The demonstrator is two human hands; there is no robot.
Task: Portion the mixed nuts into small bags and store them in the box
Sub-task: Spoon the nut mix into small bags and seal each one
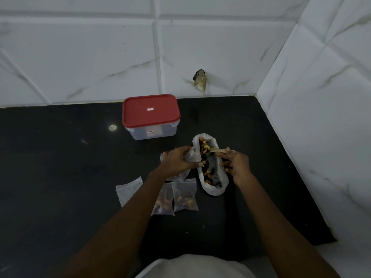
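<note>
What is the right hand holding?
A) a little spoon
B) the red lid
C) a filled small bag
A: the right hand pinches a little spoon over the big bag of nuts, while the left hand holds an open small bag beside it; the red lid sits on the box.

Black countertop [60,157]; red-lidded box [151,117] near wall, open bag of mixed nuts [213,187], two filled small bags [184,197], one empty bag [128,189]

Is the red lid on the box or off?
On. The red lid sits flat over the clear box, covering its whole top.
</note>
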